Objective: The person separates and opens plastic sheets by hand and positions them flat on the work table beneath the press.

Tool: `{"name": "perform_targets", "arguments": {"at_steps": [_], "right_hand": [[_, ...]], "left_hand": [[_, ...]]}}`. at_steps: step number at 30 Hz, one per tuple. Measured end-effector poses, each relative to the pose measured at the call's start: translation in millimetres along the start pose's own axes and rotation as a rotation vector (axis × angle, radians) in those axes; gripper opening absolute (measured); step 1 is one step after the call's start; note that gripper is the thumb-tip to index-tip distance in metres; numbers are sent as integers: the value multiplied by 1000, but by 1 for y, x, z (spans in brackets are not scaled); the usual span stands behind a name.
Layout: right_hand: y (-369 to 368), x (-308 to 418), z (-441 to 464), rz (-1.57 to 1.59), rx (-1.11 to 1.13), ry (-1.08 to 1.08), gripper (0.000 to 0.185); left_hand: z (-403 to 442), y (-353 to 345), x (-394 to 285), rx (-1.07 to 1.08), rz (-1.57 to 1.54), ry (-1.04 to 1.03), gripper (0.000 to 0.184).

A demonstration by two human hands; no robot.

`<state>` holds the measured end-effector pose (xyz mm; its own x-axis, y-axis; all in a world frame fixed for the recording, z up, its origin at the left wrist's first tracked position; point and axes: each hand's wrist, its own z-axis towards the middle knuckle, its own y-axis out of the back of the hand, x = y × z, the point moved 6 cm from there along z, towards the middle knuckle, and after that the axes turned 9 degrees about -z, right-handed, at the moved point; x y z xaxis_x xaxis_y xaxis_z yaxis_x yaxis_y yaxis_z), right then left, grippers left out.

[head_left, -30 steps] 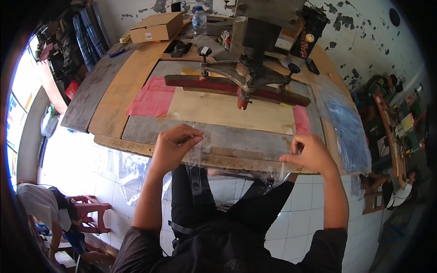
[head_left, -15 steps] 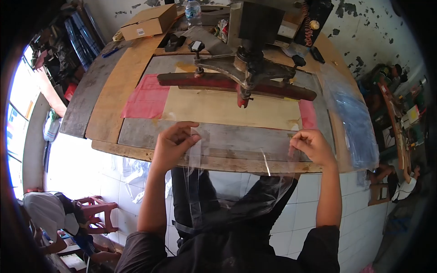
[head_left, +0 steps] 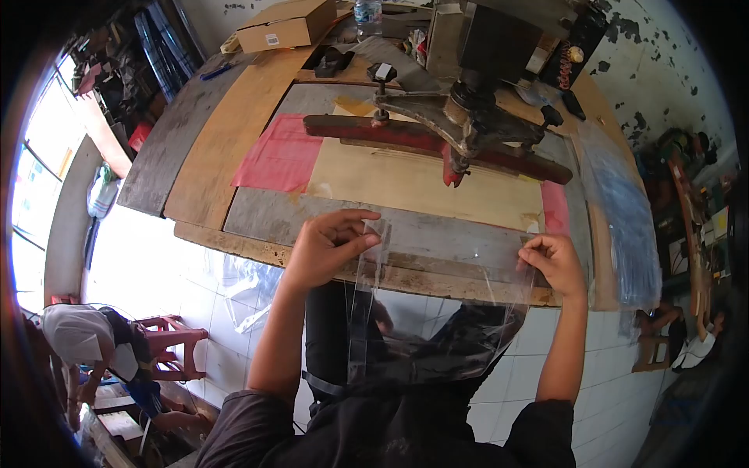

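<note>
A clear plastic sheet (head_left: 437, 343) hangs over the table's front edge and my lap, stretched between my two hands. My left hand (head_left: 331, 246) pinches its upper left corner between thumb and fingers. At the upper right corner, my right hand (head_left: 552, 261) has its fingers closed on the same sheet. Beyond the hands lies a cream-coloured panel (head_left: 421, 183) with a pink patch (head_left: 279, 154) at its left and another (head_left: 555, 207) at its right. Above the panel is a long red press bar (head_left: 351, 130), held by a dark metal bracket (head_left: 468, 125).
Folded clear plastic (head_left: 628, 242) lies along the table's right side. A cardboard box (head_left: 285, 27) and a water bottle (head_left: 367, 17) stand at the back. One person (head_left: 82, 335) is at the lower left by a red stool (head_left: 175, 343); others are at the right.
Over the last second, the sheet between my hands has spread out and hangs more plainly over my lap. The camera view has shifted, moving the table within the frame. Both hands keep their pinch.
</note>
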<state>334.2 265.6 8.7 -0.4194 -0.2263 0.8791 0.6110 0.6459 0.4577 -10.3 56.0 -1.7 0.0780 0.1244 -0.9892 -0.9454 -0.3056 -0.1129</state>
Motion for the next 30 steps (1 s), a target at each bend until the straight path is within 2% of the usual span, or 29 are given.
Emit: {"name": "perform_targets", "arguments": {"at_steps": [8,11,13,16,30], "right_hand": [[9,2,-5,-4,-31,5,10],[12,16,-13,-7,-22,7,11],[15,35,-15,-110,-53,89,10],[19,48,-19,-86,-84,129,7],[20,91,-34,-120,-241,183,11]], "left_hand": [[1,0,-1,-105,160,0,29],[-1,1,1,-151,70,-8,29],[-3,2,0,-153,81,-21,28],[-2,5,0,-180,58,-27,28],[-4,9,2,-228,-30,-56,29]]}}
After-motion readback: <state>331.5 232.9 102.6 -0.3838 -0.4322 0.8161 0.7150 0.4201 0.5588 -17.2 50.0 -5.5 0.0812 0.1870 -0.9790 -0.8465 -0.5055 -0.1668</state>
